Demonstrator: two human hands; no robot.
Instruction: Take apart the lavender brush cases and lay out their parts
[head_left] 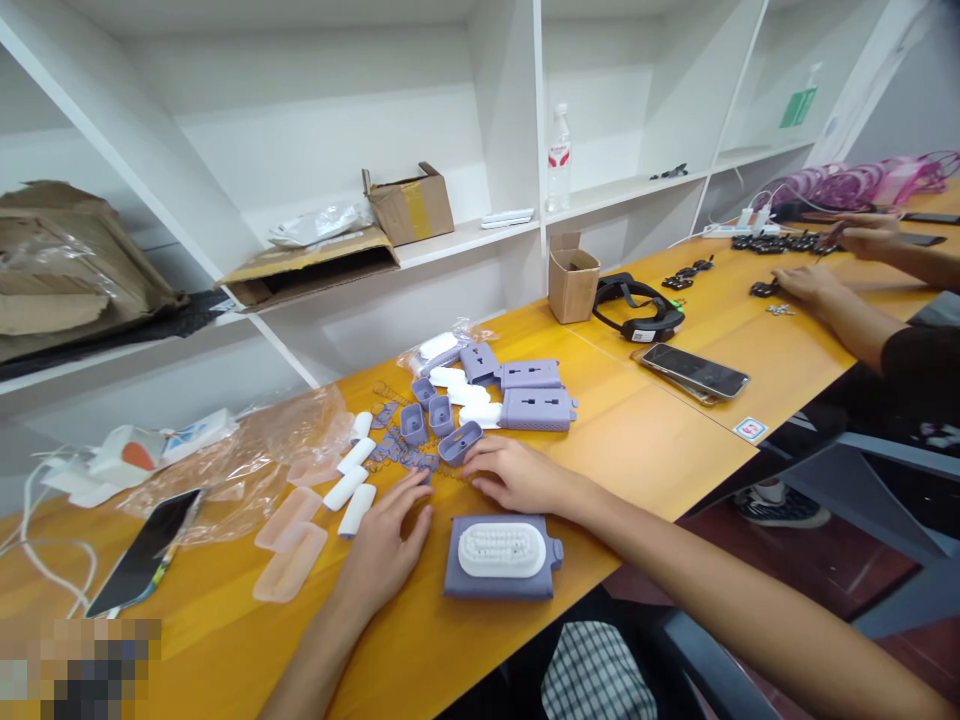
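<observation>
Lilac housing holding white pad just below hands. Left hand, right hand resting on table, fingers released, grasping nothing. Right beside tilted lilac cup; left near springs. White rollers left of hands.

Matt lilac plastic socket housing w/ textured sides; glossy wood-look desk; clear plastic bag.

The person's left hand and right hand are bare, with black-and-white checked clothing below.
</observation>
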